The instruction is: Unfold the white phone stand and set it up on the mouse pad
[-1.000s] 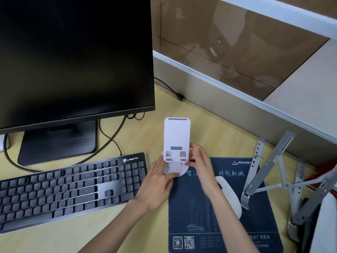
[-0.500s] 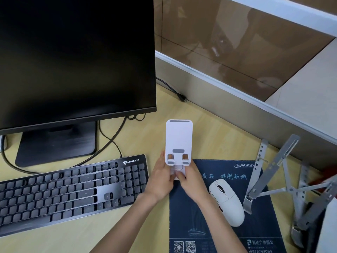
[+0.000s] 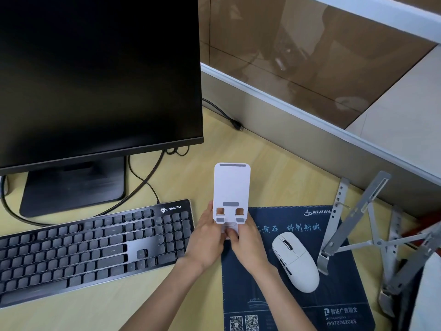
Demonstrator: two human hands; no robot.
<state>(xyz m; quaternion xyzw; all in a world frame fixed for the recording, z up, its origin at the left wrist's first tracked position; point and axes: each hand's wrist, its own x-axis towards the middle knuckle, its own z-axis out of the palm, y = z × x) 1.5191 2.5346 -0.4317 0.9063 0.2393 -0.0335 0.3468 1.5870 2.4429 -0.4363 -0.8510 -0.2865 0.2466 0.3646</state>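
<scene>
The white phone stand (image 3: 232,187) stands unfolded with its back plate upright and two small grey-padded lips at the bottom. Its base is hidden under my fingers, at the top left corner of the dark blue mouse pad (image 3: 274,299). My left hand (image 3: 207,242) grips the stand's lower left side. My right hand (image 3: 248,244) holds the lower right side, with its fingertips on the base just below the lips.
A black keyboard (image 3: 90,249) lies left of the pad. A dark monitor (image 3: 95,75) stands behind it on its stand. A white mouse (image 3: 296,261) rests on the pad. A grey metal laptop stand (image 3: 358,220) sits at the right.
Both hands have closed in around the stand's bottom; the round base seen one second ago is now covered by my fingers. The stand stays upright in almost the same place.
</scene>
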